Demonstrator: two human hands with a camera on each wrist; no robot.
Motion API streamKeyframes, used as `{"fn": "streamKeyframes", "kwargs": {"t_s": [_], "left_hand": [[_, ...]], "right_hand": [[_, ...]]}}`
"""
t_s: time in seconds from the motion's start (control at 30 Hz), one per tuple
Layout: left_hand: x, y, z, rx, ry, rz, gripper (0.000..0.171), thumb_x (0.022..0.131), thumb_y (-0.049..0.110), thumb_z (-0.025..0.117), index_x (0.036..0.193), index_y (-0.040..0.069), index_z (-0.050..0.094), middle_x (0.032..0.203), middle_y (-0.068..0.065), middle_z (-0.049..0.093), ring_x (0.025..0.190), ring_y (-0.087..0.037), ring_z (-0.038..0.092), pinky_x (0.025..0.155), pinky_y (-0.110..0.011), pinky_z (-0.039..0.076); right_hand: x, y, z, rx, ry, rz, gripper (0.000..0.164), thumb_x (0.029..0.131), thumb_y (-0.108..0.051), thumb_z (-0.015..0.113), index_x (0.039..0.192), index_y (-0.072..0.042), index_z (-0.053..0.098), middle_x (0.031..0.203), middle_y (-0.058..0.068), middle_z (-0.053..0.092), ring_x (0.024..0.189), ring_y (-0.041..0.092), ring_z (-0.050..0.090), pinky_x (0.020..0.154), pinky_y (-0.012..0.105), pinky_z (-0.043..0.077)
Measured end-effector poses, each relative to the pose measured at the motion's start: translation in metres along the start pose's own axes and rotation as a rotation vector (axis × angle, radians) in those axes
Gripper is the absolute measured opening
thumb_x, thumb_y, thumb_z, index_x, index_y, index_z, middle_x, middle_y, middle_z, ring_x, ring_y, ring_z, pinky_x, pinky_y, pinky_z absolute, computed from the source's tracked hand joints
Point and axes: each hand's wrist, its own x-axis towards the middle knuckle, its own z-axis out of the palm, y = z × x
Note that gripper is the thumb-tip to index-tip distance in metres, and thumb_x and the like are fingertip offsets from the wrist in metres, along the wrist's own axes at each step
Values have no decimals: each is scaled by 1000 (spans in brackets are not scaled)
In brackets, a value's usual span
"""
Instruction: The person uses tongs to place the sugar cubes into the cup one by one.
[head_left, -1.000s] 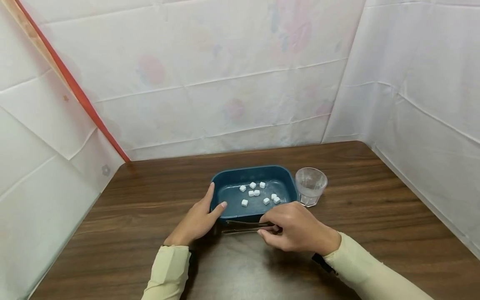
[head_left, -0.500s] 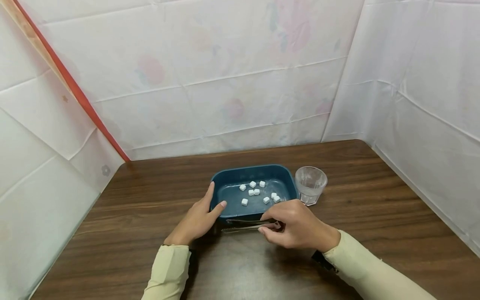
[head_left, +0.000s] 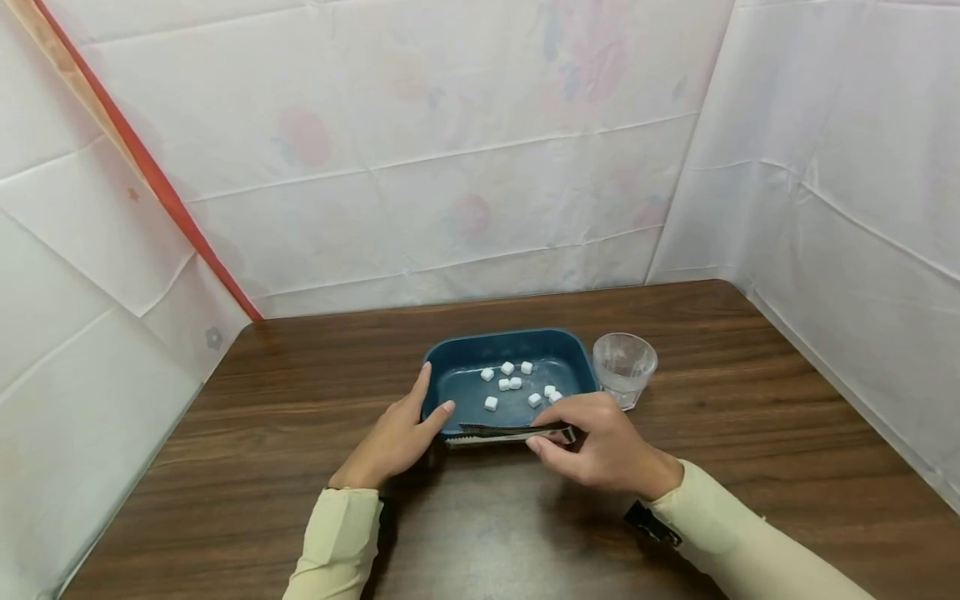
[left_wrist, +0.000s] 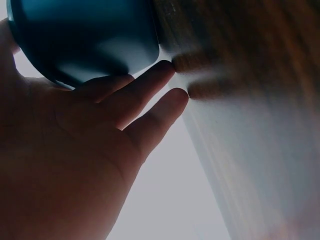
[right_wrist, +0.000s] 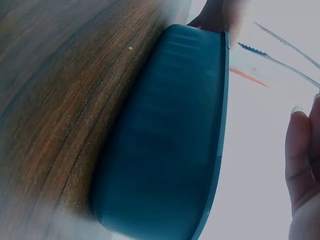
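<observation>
Left hand: you have it at the near left corner of the blue tray, thumb over the rim and index finger along the left side; your left wrist view shows the other fingers spread along the outside, their tips reaching down to the worktop.
Right hand: you pinch the metal tongs between thumb and index finger, near their bent end.
Tongs: they lie roughly level across your near tray rim, toothed tips pointing to your left; the two arms stand a little apart, and the right wrist view shows them raised above the rim.
Tray: it sits flat on the worktop in front of you, between your hands.
White cubes: you can count nine on the tray floor, spread across the middle and right; some sit side by side, and one at the right is partly covered by your right hand.
Glass: it stands upright just beside the tray's right end, beyond your right hand; you cannot tell from here what its cloudy lower part is.
Sleeves: pale yellow on both your arms, with a dark strap showing at the right wrist.
Backdrop: pale printed sheeting rises behind your worktop, with a red strip slanting down at the left.
</observation>
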Motion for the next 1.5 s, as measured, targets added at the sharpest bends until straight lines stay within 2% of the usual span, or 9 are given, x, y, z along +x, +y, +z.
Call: {"fn": "streamKeyframes", "kwargs": {"t_s": [0.13,0.23,0.37,0.53,0.77,1.0,1.27,1.5], "left_hand": [[1,0,0,4,0,4,86,100,63,44,163,23,2,163,-12,24,144,-35,34,111,-61,31],[1,0,0,4,3,8,86,100,63,44,163,23,2,163,-12,25,144,-35,34,111,-61,30],[1,0,0,2,3,3,87,100,64,44,163,22,3,163,-11,23,145,-35,32,112,-61,29],[1,0,1,-1,10,-15,87,100,64,44,163,22,3,163,-12,23,145,-34,32,112,-60,29],[0,0,1,1,15,-19,87,100,64,44,163,21,2,163,-13,24,145,-34,33,112,-60,29],[-1,1,2,-4,15,-8,87,100,63,45,163,20,2,163,-11,22,146,-32,29,114,-58,28],[1,0,3,-10,17,-18,87,100,62,46,163,21,3,164,-11,21,146,-32,29,114,-58,27],[-1,0,3,-2,16,-17,86,100,62,46,163,21,3,164,-9,20,147,-30,28,115,-56,27]], "right_hand": [[-1,3,-2,-25,76,-23,9,95,-24,68,93,-16,73,69,-11,55,58,-3,44,52,11,36],[-1,7,-4,-50,142,-44,14,97,-27,67,92,-14,72,69,-11,56,56,-2,43,51,14,36],[-2,10,-7,-94,196,-22,22,98,-30,64,91,-11,73,69,-10,56,56,0,42,50,16,35],[-4,12,-8,-118,188,46,15,97,-25,66,91,-13,73,67,-11,54,56,1,43,51,16,35],[-5,15,-8,-168,188,102,3,89,-14,71,91,-13,73,67,-11,55,55,1,44,50,16,35],[-7,17,-9,-198,181,136,4,86,-11,72,90,-14,73,66,-12,54,55,1,43,49,16,34],[-7,17,-10,-277,203,221,4,84,-10,74,85,-13,73,67,-10,58,55,3,46,49,19,38],[-7,17,-10,-308,184,242,4,83,-11,75,86,-13,72,67,-10,58,55,2,47,49,20,39]]}}
